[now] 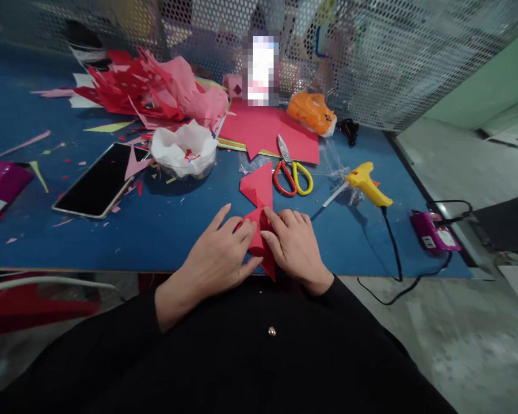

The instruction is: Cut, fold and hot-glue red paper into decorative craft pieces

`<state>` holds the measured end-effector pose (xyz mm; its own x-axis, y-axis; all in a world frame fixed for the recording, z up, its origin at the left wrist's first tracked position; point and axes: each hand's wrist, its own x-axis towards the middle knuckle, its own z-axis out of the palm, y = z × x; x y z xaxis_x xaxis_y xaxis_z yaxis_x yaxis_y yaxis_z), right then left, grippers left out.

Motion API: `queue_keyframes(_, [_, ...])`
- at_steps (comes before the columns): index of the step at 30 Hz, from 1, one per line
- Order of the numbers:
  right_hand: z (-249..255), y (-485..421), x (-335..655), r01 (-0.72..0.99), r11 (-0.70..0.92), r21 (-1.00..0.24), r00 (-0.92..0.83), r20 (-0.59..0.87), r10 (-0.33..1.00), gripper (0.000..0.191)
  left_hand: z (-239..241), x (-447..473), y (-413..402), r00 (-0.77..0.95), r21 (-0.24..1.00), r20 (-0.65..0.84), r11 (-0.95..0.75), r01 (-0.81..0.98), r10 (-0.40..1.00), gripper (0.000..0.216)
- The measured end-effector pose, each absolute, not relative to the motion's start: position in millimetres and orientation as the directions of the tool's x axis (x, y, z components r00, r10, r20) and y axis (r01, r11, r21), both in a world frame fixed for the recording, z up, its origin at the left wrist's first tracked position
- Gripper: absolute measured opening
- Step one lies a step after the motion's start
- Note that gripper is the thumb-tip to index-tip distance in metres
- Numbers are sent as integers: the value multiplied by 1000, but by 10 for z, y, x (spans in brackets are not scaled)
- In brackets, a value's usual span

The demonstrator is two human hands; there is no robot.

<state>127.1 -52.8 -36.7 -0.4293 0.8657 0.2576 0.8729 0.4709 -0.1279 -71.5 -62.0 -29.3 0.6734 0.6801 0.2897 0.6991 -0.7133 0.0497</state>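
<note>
A folded piece of red paper lies on the blue table near its front edge. My left hand rests flat on its left part, fingers stretched out. My right hand presses on its right part, fingers together and bent over the fold. The paper's near corner sticks out between my wrists. Red and yellow scissors lie just beyond the paper.
A yellow glue gun with a black cord lies to the right. A phone and a white bag in a bowl sit to the left. A heap of red and pink paper scraps lies behind, and red sheets in the middle.
</note>
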Motion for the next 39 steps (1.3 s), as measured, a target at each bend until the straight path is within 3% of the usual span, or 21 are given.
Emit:
queue_keyframes(9, [-400,-487,1343,783,416,-463,-284,330,900,50,-325,-875,-656,581,283,303,-654,702,755,57])
queue_keyframes(11, [-404,-485,1345,773,416,-480,-276,336,900,48,-328,-880,-656,587,282,282,-651,705,759,57])
queue_keyframes(17, [-398,-495,1332,794,421,-438,-295,327,898,50,-358,-760,-673,639,88,274,-680,727,719,53])
queue_keyframes(23, [-392,-489,1323,810,425,-404,-312,315,896,49,-321,-666,-666,647,88,294,-694,714,703,52])
queue_keyframes(27, [-410,-477,1336,798,423,-430,-300,326,897,45,-350,-760,-643,602,243,313,-675,697,735,52])
queue_keyframes(30, [-434,-477,1365,768,396,-503,-244,341,908,41,-355,-845,-608,393,467,338,-515,719,855,43])
queue_keyframes(32, [-443,-481,1382,742,364,-563,-195,338,921,40,-334,-861,-563,235,526,324,-381,760,916,33])
queue_keyframes(35, [-437,-483,1383,717,339,-609,-166,322,932,38,-294,-796,-473,196,421,289,-308,853,937,20])
queue_keyframes(39, [-428,-475,1358,714,342,-611,-167,325,931,37,-278,-631,-382,207,318,274,-292,902,939,20])
